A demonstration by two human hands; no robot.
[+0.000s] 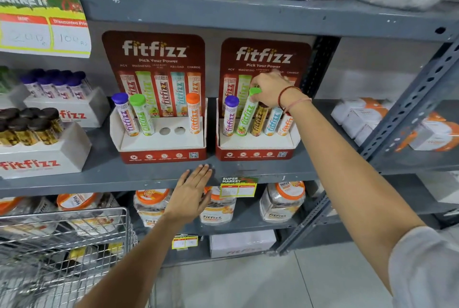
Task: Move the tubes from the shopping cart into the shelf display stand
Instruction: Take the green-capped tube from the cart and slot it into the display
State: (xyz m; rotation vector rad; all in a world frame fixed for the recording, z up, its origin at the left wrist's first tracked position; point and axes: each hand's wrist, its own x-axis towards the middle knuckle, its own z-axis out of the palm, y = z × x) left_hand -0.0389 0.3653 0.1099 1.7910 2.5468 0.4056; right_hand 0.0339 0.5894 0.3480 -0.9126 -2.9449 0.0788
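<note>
Two red fitfizz display stands sit side by side on the grey shelf (159,176). The left stand (161,143) holds a purple-capped, a green-capped and an orange-capped tube, with two empty holes (172,130) between them. The right stand (255,145) holds several tubes. My right hand (270,90) grips the cap of the green-capped tube (246,116), which stands tilted in its hole. My left hand (192,194) is flat and holds nothing, fingertips at the shelf's front edge. The wire shopping cart (62,245) is at the lower left.
White fitfizz boxes of purple-capped tubes (57,86) and dark-capped tubes (27,126) stand on the shelf at left. Orange-lidded jars (282,202) fill the shelf below. White and orange packs (360,119) lie on the right shelf behind a slotted upright (407,104).
</note>
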